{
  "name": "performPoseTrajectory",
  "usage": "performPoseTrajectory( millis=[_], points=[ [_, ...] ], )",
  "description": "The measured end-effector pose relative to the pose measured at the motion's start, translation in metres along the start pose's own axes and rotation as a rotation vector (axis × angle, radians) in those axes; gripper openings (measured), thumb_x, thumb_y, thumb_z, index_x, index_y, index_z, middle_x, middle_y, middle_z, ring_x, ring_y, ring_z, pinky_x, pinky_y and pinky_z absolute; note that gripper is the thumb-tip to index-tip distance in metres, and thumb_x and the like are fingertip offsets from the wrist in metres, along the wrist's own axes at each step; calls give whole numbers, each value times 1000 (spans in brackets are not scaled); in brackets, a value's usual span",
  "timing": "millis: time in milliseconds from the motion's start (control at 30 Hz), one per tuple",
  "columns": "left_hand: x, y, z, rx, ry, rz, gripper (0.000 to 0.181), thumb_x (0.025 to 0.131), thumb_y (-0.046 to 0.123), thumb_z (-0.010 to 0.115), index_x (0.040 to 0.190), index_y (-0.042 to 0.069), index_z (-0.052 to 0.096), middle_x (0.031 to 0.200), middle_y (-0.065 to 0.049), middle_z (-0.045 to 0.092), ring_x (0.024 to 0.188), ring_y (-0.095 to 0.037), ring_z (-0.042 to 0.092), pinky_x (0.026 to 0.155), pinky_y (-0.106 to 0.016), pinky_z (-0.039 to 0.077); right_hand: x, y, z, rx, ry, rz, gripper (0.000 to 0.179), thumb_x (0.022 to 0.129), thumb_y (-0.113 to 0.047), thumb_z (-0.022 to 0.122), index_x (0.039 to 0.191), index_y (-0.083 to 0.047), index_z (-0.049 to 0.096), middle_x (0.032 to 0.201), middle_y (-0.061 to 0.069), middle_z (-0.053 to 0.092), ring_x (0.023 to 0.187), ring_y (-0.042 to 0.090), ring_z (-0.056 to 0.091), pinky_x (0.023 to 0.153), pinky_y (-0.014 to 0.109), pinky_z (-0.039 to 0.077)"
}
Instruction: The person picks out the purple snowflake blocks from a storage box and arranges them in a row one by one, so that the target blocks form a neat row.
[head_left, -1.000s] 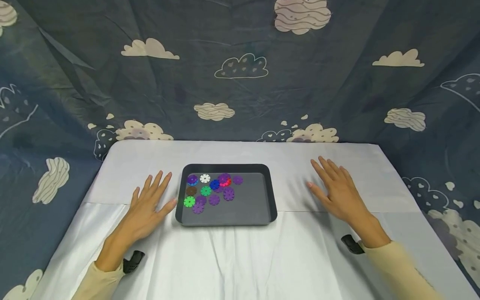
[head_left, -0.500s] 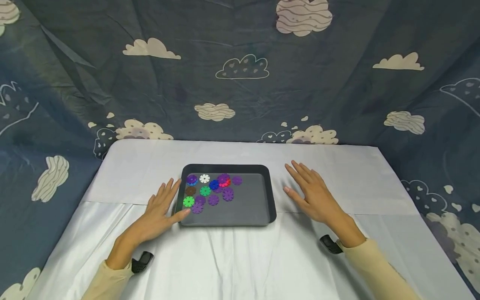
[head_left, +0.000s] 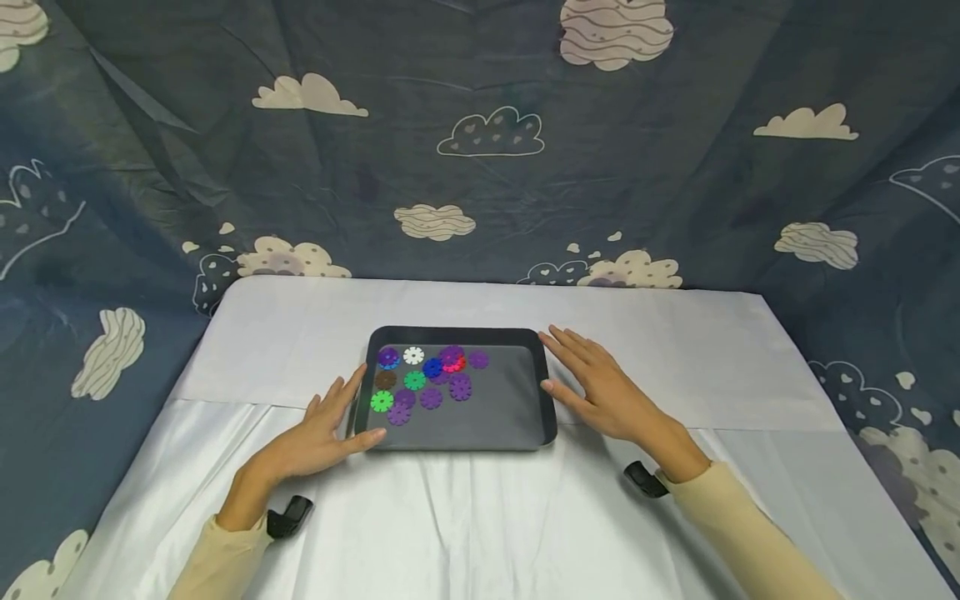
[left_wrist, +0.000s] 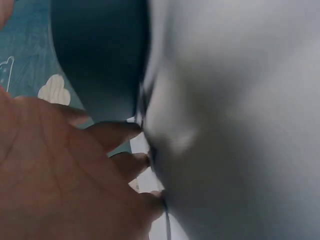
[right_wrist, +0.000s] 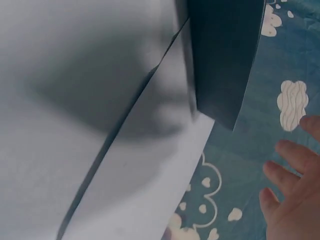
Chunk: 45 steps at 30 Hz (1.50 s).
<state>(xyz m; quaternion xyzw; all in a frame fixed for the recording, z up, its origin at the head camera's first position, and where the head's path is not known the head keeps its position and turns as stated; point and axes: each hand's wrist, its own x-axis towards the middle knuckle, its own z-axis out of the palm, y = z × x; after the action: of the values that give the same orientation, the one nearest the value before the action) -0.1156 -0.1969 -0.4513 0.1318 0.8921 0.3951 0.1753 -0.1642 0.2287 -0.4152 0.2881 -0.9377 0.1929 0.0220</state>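
In the head view, a dark grey tray (head_left: 502,408) lay flat on the white-draped desk (head_left: 480,517), between the person's two hands. Small notched discs (head_left: 461,386) lay in it, mostly toward its left half. A white disc (head_left: 413,356) lay near the far wall, a brown disc (head_left: 386,380) near the left wall, and a bright green disc (head_left: 382,401) just beside the brown one, on the side nearer the person. A darker green disc (head_left: 415,380) lay between the brown one and a blue disc (head_left: 432,367). A red disc (head_left: 457,367) was partly covered by a purple one. The left hand (head_left: 318,437) was at the tray's left side, its fingers straight and spread, the thumb at the near corner. The right hand (head_left: 607,400) was at the right rim, its fingers also extended, the thumb apart from them. Whether either hand touched the tray could not be told. Beige sleeves (head_left: 225,558) covered both forearms, and a cloud-patterned cloth (head_left: 480,200) hung behind the desk.

In the left wrist view, the palm filled the lower left, and the fingertips overlapped the lower end of the tray's dark side.

In the right wrist view, the tray's side showed at the top, with the extended fingers lower right, in front of the patterned cloth.
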Motion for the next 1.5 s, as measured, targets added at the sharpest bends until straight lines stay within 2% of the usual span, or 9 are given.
performPoseTrajectory(
  millis=[133, 267, 367, 533, 767, 900, 1100, 1233, 1500],
  points=[
    [1, 2, -4, -14, -50, -30, 100, 94, 56, 61, 163, 25, -5, 167, -22, 1, 153, -44, -9, 116, -70, -11, 8, -7, 1, 59, -54, -25, 68, 103, -45, 53, 161, -23, 25, 166, 5, 25, 152, 34, 24, 121, 59, 20],
    [2, 4, -6, -7, -78, -31, 109, 89, 55, 70, 162, 25, -5, 166, -25, -2, 152, -48, -9, 115, -72, -9, 16, -14, 4, 127, -103, -38, 67, 103, -47, 52, 160, -23, 26, 166, 7, 26, 152, 34, 24, 121, 60, 22],
    [3, 5, -6, 5, -79, -24, 115, 84, 54, 75, 163, 24, -3, 166, -27, 0, 152, -49, -6, 115, -73, -5, 21, -17, 7, 165, -144, -39, 67, 103, -50, 50, 160, -25, 26, 166, 5, 25, 153, 32, 23, 121, 59, 22],
    [3, 5, -6, 13, -72, -16, 114, 83, 52, 77, 163, 25, 0, 165, -29, 3, 150, -53, -3, 114, -75, -1, 31, -19, 9, 230, -212, -42, 66, 102, -53, 50, 160, -30, 26, 167, 0, 24, 153, 26, 23, 121, 59, 23],
    [2, 6, -8, 27, -77, -29, 114, 83, 52, 77, 163, 25, 0, 162, -35, 1, 147, -59, -3, 112, -77, 2, 47, -18, 6, 324, -312, -85, 67, 101, -47, 55, 159, -25, 30, 164, 5, 30, 151, 28, 28, 119, 59, 27],
    [2, 7, -9, 28, -76, -33, 115, 83, 53, 77, 163, 26, 0, 162, -36, 0, 146, -61, -3, 112, -78, 3, 59, -18, 3, 325, -362, -86, 67, 100, -48, 57, 158, -26, 33, 163, 1, 33, 151, 28, 30, 119, 58, 28],
    [0, 7, -11, 19, -73, -26, 114, 83, 52, 77, 163, 25, 0, 163, -34, 1, 150, -53, -4, 115, -74, -2, 85, -19, 3, 309, -436, -148, 66, 97, -47, 64, 154, -22, 42, 157, -1, 43, 146, 23, 38, 119, 51, 33],
    [1, 7, -13, 26, -72, -21, 114, 83, 52, 77, 163, 26, 0, 162, -35, 1, 148, -56, -4, 114, -76, 0, 100, -19, 5, 308, -470, -160, 65, 94, -44, 69, 150, -20, 48, 152, -1, 49, 143, 22, 43, 118, 48, 36],
    [1, 6, -12, 21, -69, -14, 115, 82, 50, 79, 163, 24, 2, 164, -32, 4, 150, -53, -3, 114, -75, -1, 116, -30, 14, 327, -566, -185, 54, 90, -29, 76, 140, -18, 60, 136, 5, 60, 122, 26, 56, 106, 46, 47]
  ],
)
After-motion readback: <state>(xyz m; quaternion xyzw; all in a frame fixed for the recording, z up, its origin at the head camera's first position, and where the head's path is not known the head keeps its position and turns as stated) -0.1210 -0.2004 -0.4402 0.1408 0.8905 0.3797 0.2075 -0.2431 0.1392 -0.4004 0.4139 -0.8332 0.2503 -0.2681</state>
